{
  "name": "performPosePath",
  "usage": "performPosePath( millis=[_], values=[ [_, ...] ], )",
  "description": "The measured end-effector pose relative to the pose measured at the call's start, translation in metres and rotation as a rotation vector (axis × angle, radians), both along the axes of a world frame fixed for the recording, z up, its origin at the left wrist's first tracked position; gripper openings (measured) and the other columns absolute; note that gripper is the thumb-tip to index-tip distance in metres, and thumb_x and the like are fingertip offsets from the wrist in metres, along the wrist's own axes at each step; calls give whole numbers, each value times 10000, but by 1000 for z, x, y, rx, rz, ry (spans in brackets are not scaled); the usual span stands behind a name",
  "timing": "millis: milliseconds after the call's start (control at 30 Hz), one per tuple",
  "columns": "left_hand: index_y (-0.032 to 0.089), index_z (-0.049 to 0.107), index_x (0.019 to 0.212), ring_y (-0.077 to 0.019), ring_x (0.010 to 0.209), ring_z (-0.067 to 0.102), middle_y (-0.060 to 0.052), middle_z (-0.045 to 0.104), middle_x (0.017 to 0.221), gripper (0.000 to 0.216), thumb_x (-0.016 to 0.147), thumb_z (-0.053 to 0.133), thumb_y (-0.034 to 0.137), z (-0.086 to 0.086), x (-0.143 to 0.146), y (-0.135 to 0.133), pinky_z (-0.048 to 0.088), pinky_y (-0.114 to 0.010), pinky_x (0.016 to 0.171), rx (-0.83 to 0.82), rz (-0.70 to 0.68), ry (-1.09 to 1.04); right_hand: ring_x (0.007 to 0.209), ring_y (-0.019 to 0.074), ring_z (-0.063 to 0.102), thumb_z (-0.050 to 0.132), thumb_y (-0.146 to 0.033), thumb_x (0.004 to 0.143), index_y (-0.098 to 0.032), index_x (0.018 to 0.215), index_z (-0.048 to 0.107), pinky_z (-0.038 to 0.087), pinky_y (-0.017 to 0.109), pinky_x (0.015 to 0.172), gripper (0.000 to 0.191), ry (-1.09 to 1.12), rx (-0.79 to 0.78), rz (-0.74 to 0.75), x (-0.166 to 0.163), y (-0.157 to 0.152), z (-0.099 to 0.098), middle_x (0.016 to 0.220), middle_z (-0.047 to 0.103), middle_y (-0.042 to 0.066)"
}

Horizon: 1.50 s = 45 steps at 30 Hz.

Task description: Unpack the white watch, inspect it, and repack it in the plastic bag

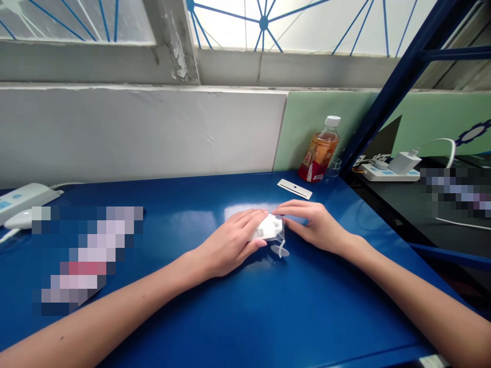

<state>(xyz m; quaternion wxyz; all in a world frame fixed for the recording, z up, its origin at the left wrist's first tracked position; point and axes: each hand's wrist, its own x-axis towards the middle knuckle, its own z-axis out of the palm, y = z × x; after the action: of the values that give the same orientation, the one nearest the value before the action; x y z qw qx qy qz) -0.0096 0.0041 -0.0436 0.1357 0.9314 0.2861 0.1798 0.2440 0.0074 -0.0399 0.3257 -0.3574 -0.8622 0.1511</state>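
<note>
A small white pack in clear plastic [271, 228], with a square printed code on it, rests on the blue tabletop. From its near right end hangs a clear oval disc [280, 251] with a white twisted or beaded strip across it. My left hand [235, 240] is closed over the pack's left part, fingers on top and thumb along the near side. At the right end, my right hand [312, 222] pinches the pack's edge between thumb and fingers. A small dark bit shows by those fingertips. The pack's left end is hidden under my left hand.
Behind my right hand lies a flat white strip with a slot [294, 189]. A drink bottle [320, 151] stands at the back right corner beside a blue metal post [387, 97]. At far left are a white power strip [28, 197] and a blurred-out flat item [92, 250].
</note>
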Motion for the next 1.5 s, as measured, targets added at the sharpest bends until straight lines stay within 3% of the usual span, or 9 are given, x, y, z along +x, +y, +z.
performPosePath(
  millis=[267, 500, 767, 900, 1100, 1233, 1333, 1400, 1500],
  values=[
    [131, 311, 1487, -283, 1437, 330, -180, 372, 1535, 553, 1013, 392, 403, -2, -3, -3, 331, -470, 1160, 0, 61, 27, 832, 195, 700, 632, -248, 893, -262, 957, 783, 578, 338, 758, 165, 97, -91, -12, 9, 1, 17, 953, 747, 45],
    [142, 303, 1483, -276, 1437, 323, -162, 382, 1527, 535, 1047, 212, 437, -5, -5, -1, 316, -471, 1168, -35, 109, -121, 794, 200, 680, 731, -312, 825, -250, 857, 796, 571, 342, 731, 96, 314, -179, 15, 7, -2, 26, 883, 732, 49],
    [124, 325, 1461, -282, 1407, 366, -170, 401, 1507, 532, 1043, 244, 444, -7, -6, 0, 328, -461, 1160, -43, 156, -212, 687, 173, 655, 788, -398, 756, -226, 795, 802, 539, 292, 618, 178, 670, -467, -220, 1, 1, 16, 762, 752, 38],
    [129, 282, 1477, -285, 1423, 345, -181, 377, 1521, 557, 1013, 385, 419, -5, -3, -1, 335, -462, 1161, -21, 185, -190, 746, 179, 663, 791, -440, 738, -191, 870, 800, 544, 278, 617, 281, 673, -692, -273, -4, 5, 6, 821, 752, 63],
    [168, 237, 1514, -351, 1460, 262, -180, 292, 1577, 915, 810, 699, 524, -3, -1, -2, 306, -507, 1171, 30, 66, -51, 868, 172, 684, 766, -405, 770, -193, 980, 774, 577, 267, 722, 299, 704, -872, -218, -7, 8, -5, 983, 756, 71],
    [157, 318, 1485, -377, 1441, 290, -192, 354, 1541, 910, 772, 722, 552, -3, 0, -1, 332, -534, 1148, -8, 93, -22, 868, 216, 704, 707, -409, 815, -169, 1030, 744, 609, 358, 746, 325, 551, -778, -225, -8, 9, -9, 998, 755, 91],
    [139, 382, 1444, -392, 1430, 302, -201, 423, 1486, 892, 756, 717, 597, -3, 0, -1, 336, -551, 1139, -15, 99, -13, 1001, 274, 690, 629, -358, 876, -179, 1091, 718, 578, 470, 885, 294, 271, -429, -259, -5, 7, -9, 1080, 739, 111],
    [120, 412, 1419, -398, 1445, 265, -204, 448, 1462, 878, 757, 705, 615, -4, 0, -1, 305, -558, 1154, 6, 107, -5, 1203, 307, 596, 605, -333, 896, -184, 1155, 697, 474, 515, 1044, 313, 38, -166, -225, -2, 4, -5, 1211, 692, 127],
    [111, 421, 1409, -392, 1464, 223, -196, 451, 1463, 847, 778, 681, 612, -5, 0, -1, 235, -568, 1183, 35, 112, 10, 1401, 326, 399, 612, -431, 896, -142, 1345, 578, 360, 509, 1146, 535, -234, -55, -85, 4, -1, 2, 1448, 521, 163]
  ],
)
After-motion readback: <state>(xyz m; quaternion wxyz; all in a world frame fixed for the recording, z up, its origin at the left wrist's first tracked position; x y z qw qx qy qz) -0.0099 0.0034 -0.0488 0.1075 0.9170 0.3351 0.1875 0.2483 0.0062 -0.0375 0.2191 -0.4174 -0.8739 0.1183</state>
